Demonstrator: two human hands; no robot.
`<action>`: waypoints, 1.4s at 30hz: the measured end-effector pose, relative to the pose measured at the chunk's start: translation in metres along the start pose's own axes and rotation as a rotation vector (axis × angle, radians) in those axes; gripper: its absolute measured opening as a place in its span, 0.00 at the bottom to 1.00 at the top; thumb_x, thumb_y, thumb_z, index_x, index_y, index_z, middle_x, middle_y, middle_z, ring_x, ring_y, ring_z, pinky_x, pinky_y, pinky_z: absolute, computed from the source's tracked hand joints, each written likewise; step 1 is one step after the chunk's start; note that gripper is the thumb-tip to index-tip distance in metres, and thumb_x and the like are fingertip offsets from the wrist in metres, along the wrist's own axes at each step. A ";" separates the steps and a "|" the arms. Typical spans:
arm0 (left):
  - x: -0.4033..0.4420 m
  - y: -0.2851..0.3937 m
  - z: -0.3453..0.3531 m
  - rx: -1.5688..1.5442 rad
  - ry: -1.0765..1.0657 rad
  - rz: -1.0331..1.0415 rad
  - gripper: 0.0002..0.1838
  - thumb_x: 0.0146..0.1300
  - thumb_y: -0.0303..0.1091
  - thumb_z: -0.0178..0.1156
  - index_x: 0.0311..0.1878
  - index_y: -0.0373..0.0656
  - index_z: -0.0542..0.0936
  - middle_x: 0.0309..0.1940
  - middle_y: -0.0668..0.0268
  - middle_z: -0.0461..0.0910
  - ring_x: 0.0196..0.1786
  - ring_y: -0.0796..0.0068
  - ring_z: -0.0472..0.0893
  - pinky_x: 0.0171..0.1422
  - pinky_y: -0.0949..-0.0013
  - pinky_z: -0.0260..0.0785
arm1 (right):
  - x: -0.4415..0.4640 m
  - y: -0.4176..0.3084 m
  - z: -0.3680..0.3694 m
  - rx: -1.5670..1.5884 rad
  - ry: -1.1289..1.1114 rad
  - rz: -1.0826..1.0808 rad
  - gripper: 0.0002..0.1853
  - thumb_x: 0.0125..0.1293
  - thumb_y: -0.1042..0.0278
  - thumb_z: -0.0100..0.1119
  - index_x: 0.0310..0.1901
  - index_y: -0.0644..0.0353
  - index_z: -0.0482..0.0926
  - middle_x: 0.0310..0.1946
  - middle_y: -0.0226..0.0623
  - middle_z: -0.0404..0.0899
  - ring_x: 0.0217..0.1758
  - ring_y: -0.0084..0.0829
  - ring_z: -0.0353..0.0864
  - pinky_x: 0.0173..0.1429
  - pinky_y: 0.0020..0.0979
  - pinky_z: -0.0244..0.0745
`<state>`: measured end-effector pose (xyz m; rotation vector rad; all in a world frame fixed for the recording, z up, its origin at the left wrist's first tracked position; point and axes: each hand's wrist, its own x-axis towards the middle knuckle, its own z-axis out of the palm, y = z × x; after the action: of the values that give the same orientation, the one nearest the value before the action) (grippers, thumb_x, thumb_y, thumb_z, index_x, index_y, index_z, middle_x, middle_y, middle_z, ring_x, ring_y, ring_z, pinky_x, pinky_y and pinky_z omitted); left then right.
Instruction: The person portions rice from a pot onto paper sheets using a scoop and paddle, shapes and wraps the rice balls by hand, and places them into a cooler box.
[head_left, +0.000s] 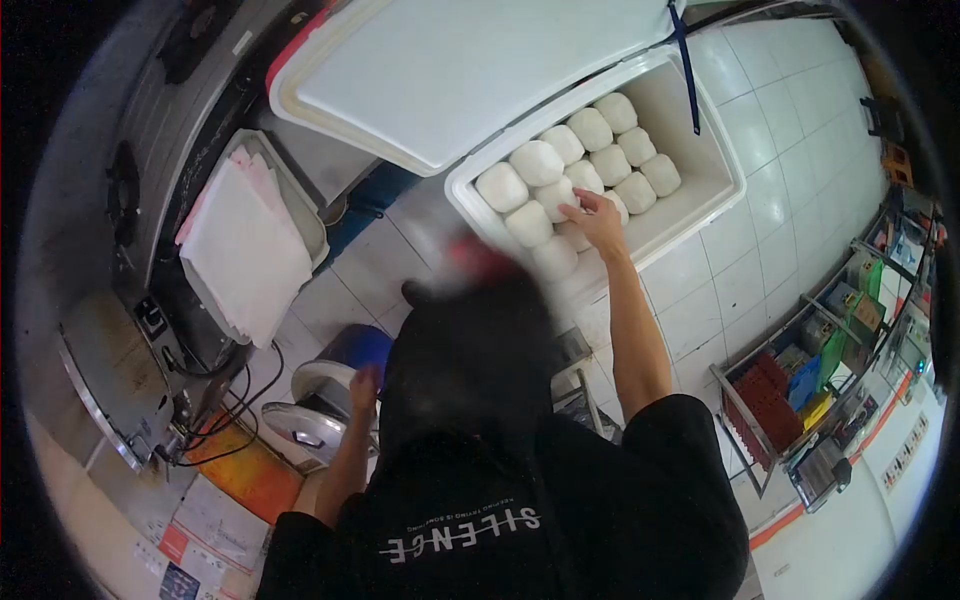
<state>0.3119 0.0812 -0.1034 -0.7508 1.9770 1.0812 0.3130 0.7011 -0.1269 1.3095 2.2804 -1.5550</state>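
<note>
Rows of white, rounded steamed buns [591,130] fill much of the open white cooler box [712,165]. My right hand [600,222] reaches into the box, its fingers and thumb closed on one bun [555,198] near the middle of the pile. Parts of the buns just under the hand are hidden by it. Down at my left side, my left hand [365,386] hangs near a blue bucket [362,348] and a round metal lid [302,425]. Its fingers are smeared and I cannot make out their pose.
The cooler's white lid [480,75] stands raised along its far side. Pink and white sheets [250,235] lie in a tray at left. Dark cables [245,405] hang below. A wire rack with coloured baskets [780,400] stands right on the tiled floor [765,120].
</note>
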 end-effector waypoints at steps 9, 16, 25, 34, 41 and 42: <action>-0.067 -0.104 -0.050 -0.049 -0.293 -0.298 0.13 0.69 0.35 0.60 0.46 0.35 0.83 0.36 0.64 0.84 0.35 0.76 0.80 0.37 0.70 0.72 | -0.070 -0.123 0.016 -0.356 -0.325 -0.020 0.14 0.54 0.68 0.70 0.43 0.63 0.87 0.32 0.48 0.86 0.32 0.43 0.88 0.39 0.42 0.83; -0.072 -0.053 -0.100 -0.666 -0.261 -0.063 0.13 0.64 0.31 0.66 0.48 0.31 0.82 0.37 0.59 0.86 0.31 0.79 0.82 0.30 0.75 0.74 | -0.234 -0.244 0.190 -0.422 -0.899 -0.714 0.24 0.69 0.46 0.57 0.30 0.62 0.85 0.31 0.53 0.83 0.36 0.54 0.84 0.45 0.52 0.79; -0.159 0.097 -0.311 0.117 0.266 0.644 0.13 0.74 0.31 0.54 0.53 0.34 0.81 0.35 0.59 0.87 0.38 0.74 0.86 0.46 0.71 0.79 | -0.333 -0.346 0.356 -0.578 -1.036 -1.145 0.11 0.74 0.65 0.47 0.42 0.62 0.78 0.32 0.57 0.79 0.38 0.60 0.79 0.44 0.56 0.72; -0.236 0.232 -0.611 -0.057 0.657 1.035 0.10 0.70 0.26 0.57 0.50 0.33 0.80 0.39 0.62 0.86 0.42 0.77 0.85 0.46 0.72 0.77 | -0.407 -0.488 0.411 -0.598 -1.020 -1.117 0.08 0.71 0.71 0.53 0.44 0.64 0.78 0.31 0.54 0.82 0.35 0.54 0.84 0.42 0.43 0.76; -0.048 0.302 -0.778 0.829 0.549 0.512 0.13 0.56 0.32 0.62 0.43 0.37 0.85 0.33 0.56 0.87 0.34 0.69 0.86 0.40 0.63 0.77 | -0.389 -0.558 0.419 -0.581 -0.909 -1.028 0.09 0.70 0.68 0.56 0.45 0.65 0.79 0.35 0.56 0.83 0.38 0.57 0.83 0.44 0.45 0.78; -0.030 0.308 -0.780 0.881 0.555 0.495 0.13 0.55 0.32 0.62 0.41 0.37 0.85 0.33 0.56 0.87 0.34 0.67 0.86 0.40 0.62 0.77 | -0.377 -0.559 0.424 -0.539 -0.876 -1.034 0.06 0.68 0.72 0.59 0.41 0.64 0.80 0.30 0.51 0.83 0.33 0.51 0.84 0.41 0.41 0.78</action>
<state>-0.1652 -0.4487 0.3381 -0.0578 2.8690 0.1248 0.0115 0.0747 0.2620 -0.6929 2.4265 -1.0855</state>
